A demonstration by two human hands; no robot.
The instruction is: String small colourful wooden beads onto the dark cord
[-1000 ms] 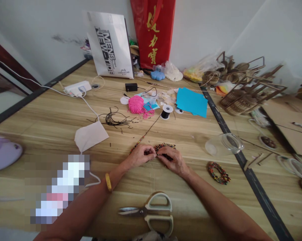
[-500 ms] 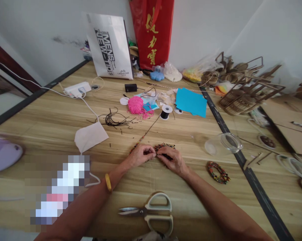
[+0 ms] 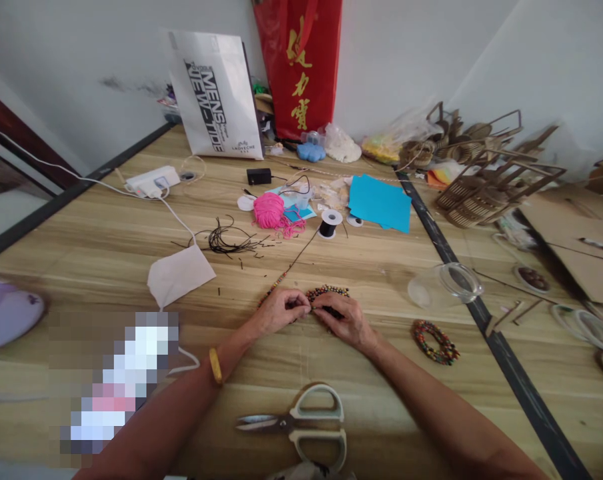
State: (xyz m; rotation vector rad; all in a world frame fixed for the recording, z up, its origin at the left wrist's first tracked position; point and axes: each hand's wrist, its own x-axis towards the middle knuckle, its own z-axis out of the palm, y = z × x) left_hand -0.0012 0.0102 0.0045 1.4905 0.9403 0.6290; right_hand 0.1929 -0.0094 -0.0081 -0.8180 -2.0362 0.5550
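1. Black thread and coloured beads make up the strand (image 3: pixel 280 280) that runs from the spool to the left hand (image 3: pixel 286 310), where it passes out of sight.
2. Left thumb and forefinger are pinched nearly together, seemingly on the strand's end; the right hand (image 3: pixel 345 319) meets them tip to tip, pinched just as narrowly on what looks like the same end. The exact bit held is too small to make out.
3. Threading or fastening beads appears to be the step in hand. I judge the next move calls for a fine, steady pinch from one hand while the other works the end, without tugging the spool.
4. Loose-looking beads (image 3: pixel 329 291) lie bunched just beyond the right fingers.
5. Farther out, the spool (image 3: pixel 330 225) stands upright beyond the hands, near pink yarn (image 3: pixel 269 210).
6. A beaded ring (image 3: pixel 422 341) lies flat to the right, near a clear jar (image 3: pixel 426 290) on its side.
7. Scissors (image 3: pixel 286 421) lie nearest the body, blades pointing left.
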